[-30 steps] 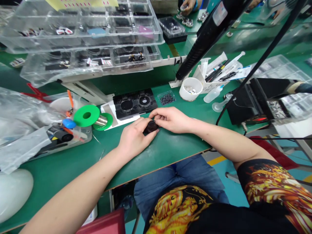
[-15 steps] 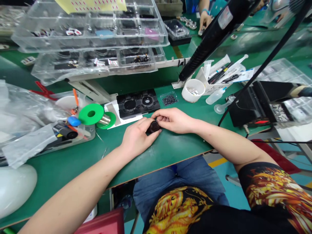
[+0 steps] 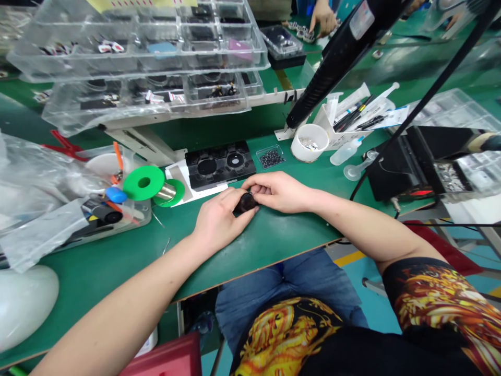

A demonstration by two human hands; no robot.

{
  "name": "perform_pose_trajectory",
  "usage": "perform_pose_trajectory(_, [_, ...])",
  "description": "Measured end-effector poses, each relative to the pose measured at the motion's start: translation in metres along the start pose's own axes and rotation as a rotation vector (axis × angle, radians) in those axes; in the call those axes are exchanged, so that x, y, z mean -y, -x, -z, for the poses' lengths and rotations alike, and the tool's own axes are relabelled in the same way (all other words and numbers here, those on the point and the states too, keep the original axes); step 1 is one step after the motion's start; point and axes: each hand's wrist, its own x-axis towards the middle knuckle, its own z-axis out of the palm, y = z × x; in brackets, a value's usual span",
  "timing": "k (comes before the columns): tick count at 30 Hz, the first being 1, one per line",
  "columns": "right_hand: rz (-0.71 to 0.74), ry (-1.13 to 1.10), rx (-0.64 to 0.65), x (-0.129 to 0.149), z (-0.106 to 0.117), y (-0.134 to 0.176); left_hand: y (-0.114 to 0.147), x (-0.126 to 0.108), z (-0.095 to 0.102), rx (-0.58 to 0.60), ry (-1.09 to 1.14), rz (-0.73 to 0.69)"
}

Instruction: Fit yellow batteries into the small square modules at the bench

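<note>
My left hand (image 3: 219, 216) is wrapped around a small round black part (image 3: 246, 202), holding it just above the green bench (image 3: 274, 237). Against the far right side of that part, my right hand (image 3: 277, 192) has its thumb and fingers pinched together; whatever lies between those fingertips is too small to make out. Behind the hands lies a black fixture plate (image 3: 219, 176) with two round recesses, resting partly on white paper. A small clear tray of tiny black pieces (image 3: 271, 157) sits to its right.
At left are a green solder spool (image 3: 144, 183) and a bin with plastic bags (image 3: 43, 177). Clear compartment boxes (image 3: 156, 65) stand on a raised shelf. A black tube (image 3: 332, 68) slants down near a white cup (image 3: 310, 143). Another person's hand (image 3: 323, 20) is across the bench.
My hands stay in nearly the same place around the black part. The view has shifted slightly. Across the bench, the other person's hand has moved left and up, fingers now spread over small parts.
</note>
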Motion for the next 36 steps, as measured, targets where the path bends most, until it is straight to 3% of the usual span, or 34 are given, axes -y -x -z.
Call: perform_pose_trajectory(36, [-0.005,0.007,0.045,0.0045,0.0059,-0.0020,-0.0013,-0.0015,0.0002,0.003,-0.003,-0.008])
